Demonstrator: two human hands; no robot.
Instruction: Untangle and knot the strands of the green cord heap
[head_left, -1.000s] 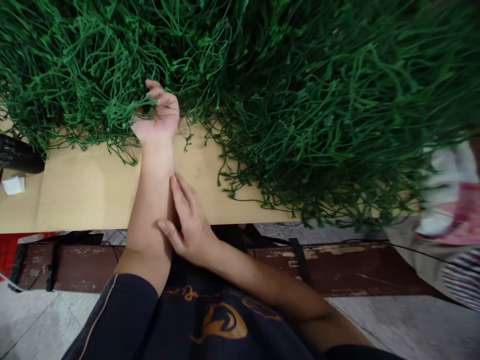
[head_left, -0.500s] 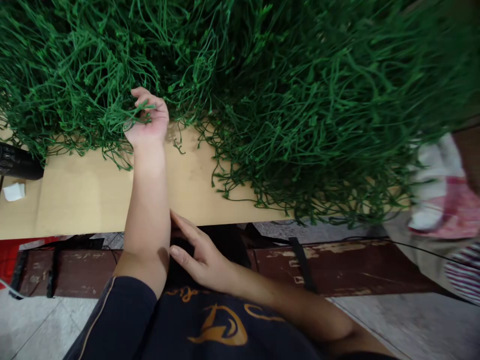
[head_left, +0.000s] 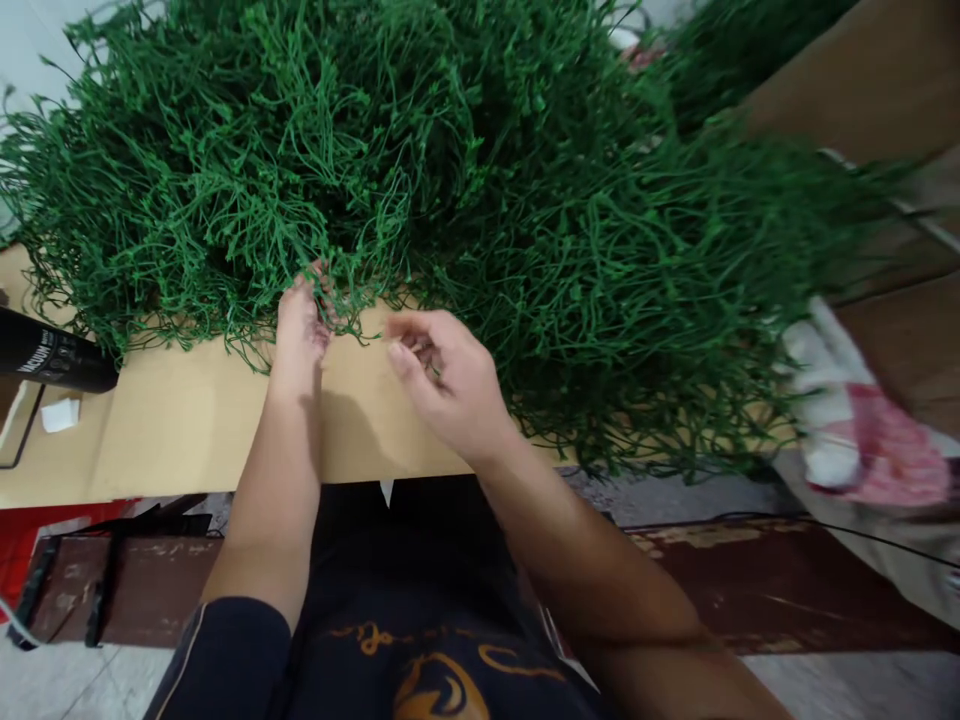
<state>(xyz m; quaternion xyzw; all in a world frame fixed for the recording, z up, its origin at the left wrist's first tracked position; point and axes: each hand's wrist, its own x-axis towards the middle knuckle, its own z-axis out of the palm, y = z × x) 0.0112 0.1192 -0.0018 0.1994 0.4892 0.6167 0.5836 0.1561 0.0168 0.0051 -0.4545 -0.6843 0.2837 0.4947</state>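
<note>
A large heap of green artificial grass stems [head_left: 315,150] with small forked tips covers the far part of the table [head_left: 187,410]. My left hand [head_left: 304,315] is at the heap's near edge, its fingers curled among the stems and partly hidden by them. Some thin stems lie across its fingers. To its right, my right hand [head_left: 454,385] hovers over the table beside the heap, fingers curled in and thumb close to the index finger. A tiny green bit shows inside its curl, too small to make out clearly.
At the left lie a black cylinder with white print [head_left: 52,350] and a small white paper piece [head_left: 60,415]. A red and white cloth [head_left: 862,440] is at the right, near brown cardboard [head_left: 862,80]. Below the table runs a dark red bench [head_left: 750,580].
My right hand has risen from beside my left forearm to above the table, its fingers now curled. The left hand has turned from palm-up. The view has tilted up.
</note>
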